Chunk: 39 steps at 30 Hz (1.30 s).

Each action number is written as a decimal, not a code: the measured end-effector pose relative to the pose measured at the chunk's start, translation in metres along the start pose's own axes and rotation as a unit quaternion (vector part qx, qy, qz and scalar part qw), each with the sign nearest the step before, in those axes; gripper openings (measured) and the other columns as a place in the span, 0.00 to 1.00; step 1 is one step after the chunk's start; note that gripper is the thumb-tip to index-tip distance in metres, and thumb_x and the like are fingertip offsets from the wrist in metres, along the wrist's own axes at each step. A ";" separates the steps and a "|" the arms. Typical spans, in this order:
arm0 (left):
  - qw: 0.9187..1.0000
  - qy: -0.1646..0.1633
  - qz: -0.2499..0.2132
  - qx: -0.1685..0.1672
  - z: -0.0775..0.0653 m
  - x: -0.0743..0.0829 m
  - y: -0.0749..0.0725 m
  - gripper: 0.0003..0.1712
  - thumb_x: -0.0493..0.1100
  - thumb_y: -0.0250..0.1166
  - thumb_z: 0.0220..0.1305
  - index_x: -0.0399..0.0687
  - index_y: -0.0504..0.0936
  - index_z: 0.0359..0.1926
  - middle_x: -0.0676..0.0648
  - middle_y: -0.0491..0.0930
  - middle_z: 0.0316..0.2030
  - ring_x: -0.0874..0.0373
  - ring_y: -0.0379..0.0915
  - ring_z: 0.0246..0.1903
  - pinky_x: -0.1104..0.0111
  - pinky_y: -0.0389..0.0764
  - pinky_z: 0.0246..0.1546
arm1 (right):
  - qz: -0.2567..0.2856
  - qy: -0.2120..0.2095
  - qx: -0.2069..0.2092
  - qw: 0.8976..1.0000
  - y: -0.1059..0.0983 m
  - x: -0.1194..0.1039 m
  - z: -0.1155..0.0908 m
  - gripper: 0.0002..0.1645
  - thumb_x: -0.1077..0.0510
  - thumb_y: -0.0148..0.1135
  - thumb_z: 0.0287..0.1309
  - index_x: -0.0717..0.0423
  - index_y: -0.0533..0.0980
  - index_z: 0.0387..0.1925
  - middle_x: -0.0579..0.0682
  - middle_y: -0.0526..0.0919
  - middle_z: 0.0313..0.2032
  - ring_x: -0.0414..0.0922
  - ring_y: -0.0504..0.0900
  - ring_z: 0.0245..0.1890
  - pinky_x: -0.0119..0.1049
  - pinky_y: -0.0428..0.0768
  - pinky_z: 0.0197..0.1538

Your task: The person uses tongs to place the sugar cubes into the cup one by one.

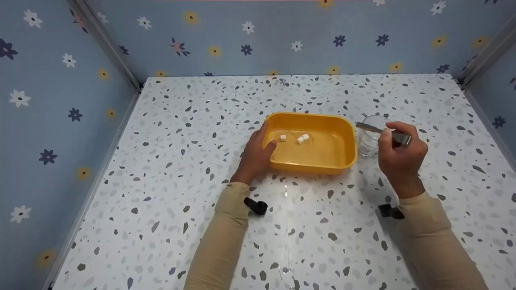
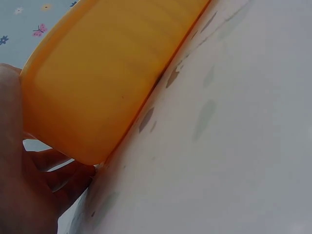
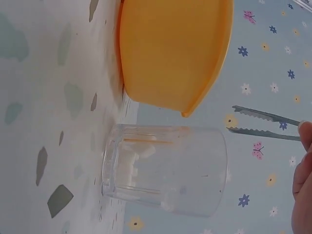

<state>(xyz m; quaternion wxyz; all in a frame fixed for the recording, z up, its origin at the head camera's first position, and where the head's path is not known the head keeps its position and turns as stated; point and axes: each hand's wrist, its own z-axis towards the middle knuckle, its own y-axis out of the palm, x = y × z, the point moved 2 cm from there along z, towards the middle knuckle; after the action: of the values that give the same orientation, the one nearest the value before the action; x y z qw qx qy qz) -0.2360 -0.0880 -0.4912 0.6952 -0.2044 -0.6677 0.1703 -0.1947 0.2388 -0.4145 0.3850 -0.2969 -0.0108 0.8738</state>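
Note:
A yellow plastic tray [image 1: 314,164] stands on the table with three small white cubes [image 1: 283,138] inside. My left hand [image 1: 256,152] grips its left end, thumb over the rim and fingers along the outer wall. In my right hand [image 1: 403,155] is a pair of metal tongs [image 1: 369,127], held over the clear glass [image 1: 367,147] just right of the tray. The right wrist view shows the tongs' serrated tips [image 3: 251,122] apart above the glass's mouth, nothing between them. White cubes [image 3: 127,165] lie at the glass's bottom, and another white piece [image 3: 169,199] shows higher inside.
The speckled white table [image 1: 181,161] is bordered by blue flowered panels [image 1: 266,36] at the back and both sides. Black wrist mounts [image 1: 256,206] stick out from both sleeves, close over the table.

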 end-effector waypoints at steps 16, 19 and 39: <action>1.000 -0.006 0.008 0.000 0.001 0.000 0.001 0.39 0.52 0.52 0.72 0.62 0.51 0.80 0.47 0.62 0.72 0.55 0.64 0.65 0.60 0.62 0.69 | 0.027 -0.045 -0.074 0.996 0.011 -0.008 -0.009 0.10 0.63 0.63 0.57 0.69 0.80 0.36 0.56 0.82 0.22 0.43 0.71 0.17 0.16 0.70 0.30; 1.000 -0.007 0.008 0.001 0.001 0.000 0.001 0.39 0.52 0.52 0.72 0.62 0.51 0.80 0.47 0.62 0.72 0.55 0.64 0.65 0.60 0.63 0.68 | 0.027 -0.053 -0.087 0.994 0.013 -0.009 -0.011 0.11 0.61 0.63 0.59 0.69 0.81 0.36 0.56 0.83 0.24 0.43 0.73 0.17 0.16 0.71 0.32; 1.000 -0.016 -0.004 -0.004 0.000 0.001 -0.001 0.39 0.53 0.53 0.71 0.65 0.51 0.80 0.48 0.62 0.72 0.54 0.63 0.67 0.59 0.62 0.69 | 0.050 -0.081 -0.144 0.985 0.025 -0.012 -0.021 0.10 0.60 0.65 0.56 0.67 0.81 0.34 0.54 0.84 0.24 0.43 0.76 0.18 0.17 0.72 0.33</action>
<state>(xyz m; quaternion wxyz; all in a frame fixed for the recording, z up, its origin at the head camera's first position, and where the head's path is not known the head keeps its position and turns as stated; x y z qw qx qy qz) -0.2360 -0.0882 -0.4900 0.6841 -0.2014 -0.6806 0.1680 -0.1938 0.2088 -0.4314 0.2919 -0.2776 -0.1533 0.9023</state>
